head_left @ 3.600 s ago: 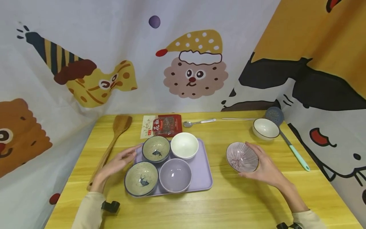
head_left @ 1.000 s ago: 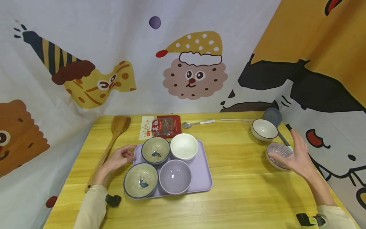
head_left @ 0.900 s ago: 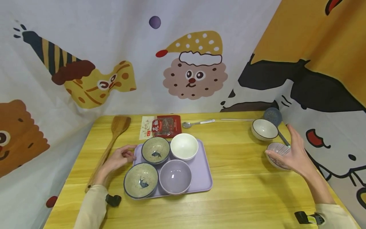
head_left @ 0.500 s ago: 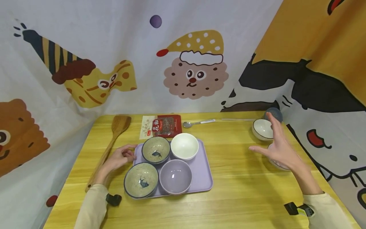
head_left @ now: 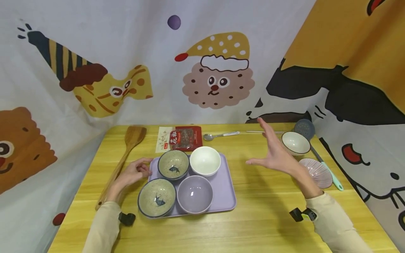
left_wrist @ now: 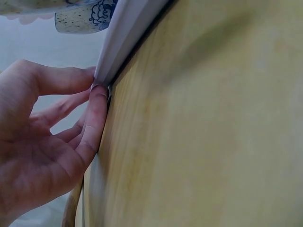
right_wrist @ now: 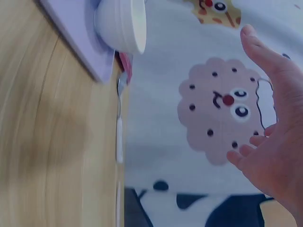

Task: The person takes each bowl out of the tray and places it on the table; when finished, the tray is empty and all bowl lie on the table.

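My left hand (head_left: 146,168) lies at the left edge of the purple tray (head_left: 225,189). In the left wrist view the left hand (left_wrist: 97,85) pinches the tray's rim (left_wrist: 128,42) between thumb and index fingertip. The tray carries two speckled fish bowls (head_left: 173,164) (head_left: 156,197), a white bowl (head_left: 205,160) and a lilac bowl (head_left: 194,194). My right hand (head_left: 269,151) hovers open above the table, right of the tray, fingers spread and holding nothing. A pink striped bowl (head_left: 316,172) stands on the table behind it, at the right.
A white dark-rimmed bowl (head_left: 295,142) and a blue skimmer (head_left: 303,128) with a teal handle sit at the back right. A wooden spatula (head_left: 126,154) lies left of the tray. A red spice packet (head_left: 180,138) and a spoon (head_left: 219,135) lie behind it.
My right hand carried the pink striped bowl to the table's right side, let go of it, and has moved left toward the tray, empty. The left hand stayed at the tray's edge.
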`<state>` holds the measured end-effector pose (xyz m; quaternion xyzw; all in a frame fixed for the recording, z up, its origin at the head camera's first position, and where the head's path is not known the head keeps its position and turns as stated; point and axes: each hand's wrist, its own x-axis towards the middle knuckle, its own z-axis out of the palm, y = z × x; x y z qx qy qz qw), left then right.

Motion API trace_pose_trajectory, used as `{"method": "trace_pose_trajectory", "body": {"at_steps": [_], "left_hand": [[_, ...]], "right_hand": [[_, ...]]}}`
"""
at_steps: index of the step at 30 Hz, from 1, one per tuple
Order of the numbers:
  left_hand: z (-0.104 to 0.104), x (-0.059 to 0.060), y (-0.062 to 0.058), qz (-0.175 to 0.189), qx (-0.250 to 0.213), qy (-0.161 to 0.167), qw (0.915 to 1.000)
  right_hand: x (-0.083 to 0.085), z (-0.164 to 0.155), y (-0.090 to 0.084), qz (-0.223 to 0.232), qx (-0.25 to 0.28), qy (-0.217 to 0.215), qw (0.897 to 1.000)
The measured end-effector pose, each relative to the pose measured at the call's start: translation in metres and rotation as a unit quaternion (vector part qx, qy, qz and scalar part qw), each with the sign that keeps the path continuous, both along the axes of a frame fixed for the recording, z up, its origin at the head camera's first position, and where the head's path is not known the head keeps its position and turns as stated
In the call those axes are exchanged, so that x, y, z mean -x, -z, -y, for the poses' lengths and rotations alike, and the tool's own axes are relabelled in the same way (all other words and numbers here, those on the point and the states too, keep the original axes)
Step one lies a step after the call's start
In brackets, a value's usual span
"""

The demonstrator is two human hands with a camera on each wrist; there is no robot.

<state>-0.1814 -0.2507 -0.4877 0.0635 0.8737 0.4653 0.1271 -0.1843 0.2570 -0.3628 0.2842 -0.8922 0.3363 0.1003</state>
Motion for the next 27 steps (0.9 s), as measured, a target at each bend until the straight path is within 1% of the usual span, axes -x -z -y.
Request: {"method": "trace_pose_trajectory", "body": {"at_steps": [6,13,17,22,27], "left_hand": [[0.001,0.001,-0.001,0.0,0.022,-0.008,0.9997],[0.002,0.002,0.0,0.002,0.02,-0.006,0.9998],[0.002,0.003,-0.001,0.005,0.021,-0.007,0.9997],[0.001,0.003,-0.001,0.001,0.026,-0.003,0.9997],[0.0,0.003,0.002,0.004,0.023,-0.002,0.9997]], "right_hand": [[0.013,0.033,0.008,0.04,0.005,-0.046,0.998],[0.023,0.063,0.022,0.097,-0.023,-0.059,0.993],[0.029,0.074,0.035,0.127,-0.027,-0.076,0.989],[0.035,0.085,0.057,0.16,-0.038,-0.104,0.981],[0.042,0.097,0.077,0.19,-0.015,-0.138,0.972]]}}
